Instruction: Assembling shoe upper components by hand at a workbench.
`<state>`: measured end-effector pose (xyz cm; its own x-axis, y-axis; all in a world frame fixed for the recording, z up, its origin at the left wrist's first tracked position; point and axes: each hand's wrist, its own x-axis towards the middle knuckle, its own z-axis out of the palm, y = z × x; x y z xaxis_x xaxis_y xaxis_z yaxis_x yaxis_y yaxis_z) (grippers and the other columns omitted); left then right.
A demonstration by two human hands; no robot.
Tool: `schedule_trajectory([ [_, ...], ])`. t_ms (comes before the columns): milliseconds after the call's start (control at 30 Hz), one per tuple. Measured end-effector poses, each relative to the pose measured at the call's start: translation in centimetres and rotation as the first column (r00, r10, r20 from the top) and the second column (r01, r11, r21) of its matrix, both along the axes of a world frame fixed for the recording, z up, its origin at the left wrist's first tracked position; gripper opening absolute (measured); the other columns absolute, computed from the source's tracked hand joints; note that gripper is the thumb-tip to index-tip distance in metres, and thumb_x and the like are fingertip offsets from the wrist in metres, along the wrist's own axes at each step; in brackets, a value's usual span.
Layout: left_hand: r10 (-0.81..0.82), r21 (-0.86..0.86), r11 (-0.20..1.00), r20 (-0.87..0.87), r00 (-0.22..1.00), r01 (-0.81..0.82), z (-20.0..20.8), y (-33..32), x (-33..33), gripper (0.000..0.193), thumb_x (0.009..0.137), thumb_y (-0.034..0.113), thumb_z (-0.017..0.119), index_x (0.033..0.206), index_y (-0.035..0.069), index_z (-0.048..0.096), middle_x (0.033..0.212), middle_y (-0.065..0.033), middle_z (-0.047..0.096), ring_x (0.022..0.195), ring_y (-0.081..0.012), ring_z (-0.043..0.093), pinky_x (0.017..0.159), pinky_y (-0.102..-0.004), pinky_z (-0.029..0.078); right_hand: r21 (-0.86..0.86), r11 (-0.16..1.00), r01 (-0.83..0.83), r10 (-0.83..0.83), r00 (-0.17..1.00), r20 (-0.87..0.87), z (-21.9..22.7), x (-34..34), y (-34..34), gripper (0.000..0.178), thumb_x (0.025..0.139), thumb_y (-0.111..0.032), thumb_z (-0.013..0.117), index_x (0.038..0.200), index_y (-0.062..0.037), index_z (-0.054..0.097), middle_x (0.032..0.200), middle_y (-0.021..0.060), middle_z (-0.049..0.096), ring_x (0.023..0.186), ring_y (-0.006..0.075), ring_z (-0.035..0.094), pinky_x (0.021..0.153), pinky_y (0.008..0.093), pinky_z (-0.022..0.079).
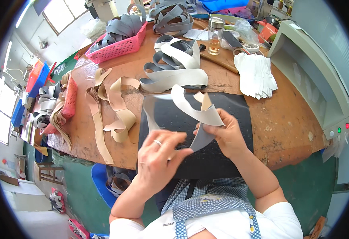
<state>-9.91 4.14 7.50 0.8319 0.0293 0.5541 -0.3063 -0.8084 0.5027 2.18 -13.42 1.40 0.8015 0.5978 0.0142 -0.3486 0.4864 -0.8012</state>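
My right hand (229, 135) pinches a pale strip (198, 111), white on one face and grey on the other, above a black mat (238, 159). A beige piece (203, 99) shows behind the strip near these fingers. The strip's grey part (203, 138) hangs down toward my left thumb. My left hand (160, 155), with a ring on one finger, is curled and slightly blurred at the left of the mat. Another pale strip (150, 113), smeared by motion, runs down behind its fingers. What the left fingers grip is hidden.
Beige strips (120, 123) lie left of the mat, grey-white strips (174, 77) beyond it. A pink basket (118, 49) of grey strips stands far left. White gloves (256, 75), a glass jar (215, 36) and a grey machine (322, 75) with lit buttons are on the right.
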Motion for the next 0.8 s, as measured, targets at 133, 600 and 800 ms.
schedule_trajectory([
  [133, 0.018, 0.178, 0.984, -0.108, 0.994, 0.001, -2.2, 1.5, 1.9, 0.072, 0.067, 0.003, 0.080, 0.133, 0.009, 0.055, 0.139, -0.0128, 0.049, 0.128, -0.0368, 0.046, 0.104, -0.0480, 0.042, -0.126, 0.987, -0.100, 0.079, 0.984, -0.162, -2.1, -1.8, -0.8, 0.032, 0.086, 0.003, 0.069, 0.117, -0.0007, 0.059, 0.097, 0.0138, 0.070, 0.089, 0.0267, 0.072, 0.083, 0.0403, 0.059],
  [600, -0.651, -0.623, 0.723, -0.472, 0.595, 0.298, -1.5, 6.1, 9.2, 0.068, 0.079, 0.021, 0.082, 0.135, 0.006, 0.047, 0.085, 0.0036, 0.046, 0.079, -0.0044, 0.046, 0.070, -0.0193, 0.036, -0.298, 0.952, -0.065, 0.007, 0.981, -0.193, -4.2, -0.4, -4.3, 0.026, 0.085, -0.004, 0.075, 0.108, 0.0013, 0.064, 0.093, 0.0115, 0.072, 0.082, 0.0205, 0.071, 0.077, 0.0338, 0.058],
  [800, -0.405, -0.357, 0.902, -0.507, 0.761, 0.242, 0.6, 5.6, 13.7, 0.012, 0.087, 0.003, 0.072, 0.095, -0.001, 0.064, 0.087, -0.0016, 0.066, 0.085, -0.0070, 0.061, 0.075, -0.0246, 0.050, -0.277, 0.833, -0.479, 0.486, 0.873, -0.047, -2.7, -1.8, -3.6, 0.035, 0.079, -0.003, 0.079, 0.112, 0.0008, 0.070, 0.097, 0.0061, 0.073, 0.087, 0.0122, 0.067, 0.083, 0.0282, 0.053],
])
